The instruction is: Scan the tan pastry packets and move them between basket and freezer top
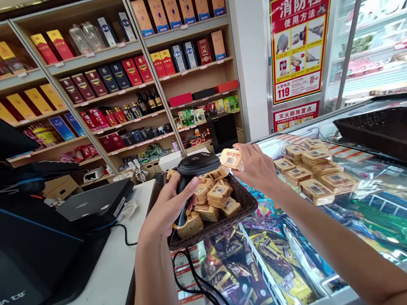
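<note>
My left hand is wrapped round the handle of a black barcode scanner, whose head points right. Pinched in my right hand is a small wrapped snack pack, its barcode label facing me, just in front of the scanner head. Below both hands a dark woven basket holds several similar tan packs. More packs lie in a group on the freezer's glass top, to the right of my right hand. The scanner's black cable hangs down over the glass near my left forearm.
A white counter with a dark checkout terminal stands at left. Under the glass lie frozen packs in wire dividers. A dark tray rests at right. Shelves of boxed bottles line the back wall.
</note>
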A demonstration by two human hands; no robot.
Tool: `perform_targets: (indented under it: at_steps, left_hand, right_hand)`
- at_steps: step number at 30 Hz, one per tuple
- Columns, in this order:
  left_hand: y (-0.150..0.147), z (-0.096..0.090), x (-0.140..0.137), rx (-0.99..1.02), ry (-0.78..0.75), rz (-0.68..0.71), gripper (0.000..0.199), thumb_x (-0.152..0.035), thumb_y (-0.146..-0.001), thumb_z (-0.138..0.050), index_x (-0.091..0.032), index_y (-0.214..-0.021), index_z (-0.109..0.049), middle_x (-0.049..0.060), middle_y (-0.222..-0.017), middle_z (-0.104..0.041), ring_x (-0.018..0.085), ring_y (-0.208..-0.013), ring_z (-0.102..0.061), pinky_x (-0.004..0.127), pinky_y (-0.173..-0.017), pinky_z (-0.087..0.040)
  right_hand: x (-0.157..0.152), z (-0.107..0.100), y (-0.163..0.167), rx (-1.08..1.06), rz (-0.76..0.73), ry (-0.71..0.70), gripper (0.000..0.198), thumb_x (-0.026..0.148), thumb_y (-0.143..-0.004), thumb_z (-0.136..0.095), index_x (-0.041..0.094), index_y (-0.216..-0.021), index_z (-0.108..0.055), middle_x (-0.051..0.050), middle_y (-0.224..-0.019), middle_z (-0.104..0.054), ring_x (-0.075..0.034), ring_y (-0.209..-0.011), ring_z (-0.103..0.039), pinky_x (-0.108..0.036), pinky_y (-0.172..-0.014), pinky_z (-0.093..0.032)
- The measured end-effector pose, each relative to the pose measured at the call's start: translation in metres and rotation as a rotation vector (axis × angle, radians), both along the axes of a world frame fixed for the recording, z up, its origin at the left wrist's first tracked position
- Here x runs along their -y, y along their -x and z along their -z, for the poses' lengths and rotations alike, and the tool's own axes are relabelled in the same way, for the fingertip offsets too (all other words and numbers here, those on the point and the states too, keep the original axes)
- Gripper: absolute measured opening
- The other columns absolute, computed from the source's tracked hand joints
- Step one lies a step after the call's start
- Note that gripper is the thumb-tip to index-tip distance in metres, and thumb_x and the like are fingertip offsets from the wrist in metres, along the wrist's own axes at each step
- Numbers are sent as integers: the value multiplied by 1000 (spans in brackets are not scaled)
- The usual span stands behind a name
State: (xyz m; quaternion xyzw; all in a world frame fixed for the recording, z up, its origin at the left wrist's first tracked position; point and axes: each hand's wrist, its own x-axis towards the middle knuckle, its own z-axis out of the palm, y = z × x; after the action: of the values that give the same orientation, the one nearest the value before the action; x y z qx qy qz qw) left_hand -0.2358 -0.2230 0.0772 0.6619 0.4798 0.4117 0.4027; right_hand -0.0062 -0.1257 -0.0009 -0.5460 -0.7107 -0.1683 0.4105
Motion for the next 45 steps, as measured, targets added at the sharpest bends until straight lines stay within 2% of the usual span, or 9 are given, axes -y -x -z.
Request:
perform_targets:
  at_steps: [9, 16, 19, 23, 28, 30, 33, 39, 45]
  left_hand:
    - [13, 4, -7, 14, -20, -67, 44, -62, -80, -69, -22, -86, -53, -5, -61, -52, 10, -52, -46, 23, -51, -32]
    - [22, 1, -7, 12, -65, -136, 44, -62, -78, -70, -21, -86, -56, -5, -61, -52, 10, -52, -48, 23, -50, -34]
    - [22, 2, -7, -5, -55, -120, 44, -62, -80, -68, -21, -90, -56, -5, -61, -53, 10, -53, -48, 22, -51, -34]
    - [19, 7, -15, -30, -36, -93, 48, -66, -78, -68, -21, -87, -53, -5, -60, -54, 11, -52, -47, 21, -48, -32]
    - [9, 11, -23, -93, -9, -15, 47, -66, -79, -67, -21, -87, -54, -3, -62, -57, 12, -54, -50, 21, -48, -35]
    - [3, 11, -22, -101, -21, 25, 46, -65, -79, -68, -21, -90, -56, -3, -63, -58, 12, -54, -50, 21, -49, -37]
    - [-5, 11, -19, -100, -59, 43, 45, -63, -80, -67, -21, -93, -58, -3, -61, -56, 12, -52, -49, 21, -48, -35]
    - [-7, 9, -15, -103, -68, 48, 43, -60, -82, -67, -20, -99, -59, -4, -62, -54, 12, -55, -49, 21, -50, -36]
    - [6, 5, -11, -81, -66, -21, 43, -61, -81, -67, -21, -90, -55, -4, -65, -54, 11, -57, -52, 21, -53, -39]
  right_hand:
    - [-6, 8, 11, -23, -3, 46, 54, 30, -79, -67, 21, -129, -50, -12, -122, -62, -31, -112, -54, -40, -84, -49]
    - [-65, 13, 64, -82, -61, 299, 50, 45, -83, -67, 20, -124, -53, -12, -119, -63, -31, -114, -56, -39, -84, -49]
    - [-75, 17, 71, -113, -58, 312, 45, 45, -90, -60, 19, -125, -53, -14, -124, -61, -30, -120, -54, -37, -91, -47]
    - [-55, 27, 33, 32, 3, 314, 37, 39, -97, -49, 18, -128, -53, -14, -125, -62, -28, -117, -58, -37, -94, -45]
    - [-9, 46, -64, 259, 349, 652, 52, 52, -91, -58, 11, -122, -62, -22, -122, -64, -37, -118, -58, -44, -91, -47]
    - [10, 57, -98, 284, 514, 758, 48, 48, -90, -61, 9, -118, -66, -25, -123, -63, -39, -120, -56, -46, -90, -47]
    - [33, 76, -128, 272, 582, 815, 48, 39, -88, -65, 6, -122, -64, -27, -123, -62, -40, -119, -58, -46, -89, -47]
    - [49, 99, -127, 263, 521, 747, 48, 36, -94, -54, 13, -136, -53, -25, -129, -57, -39, -118, -59, -46, -89, -46]
    - [43, 43, -86, 208, 349, 627, 43, 33, -91, -55, 15, -129, -51, -19, -124, -60, -36, -118, -57, -45, -87, -47]
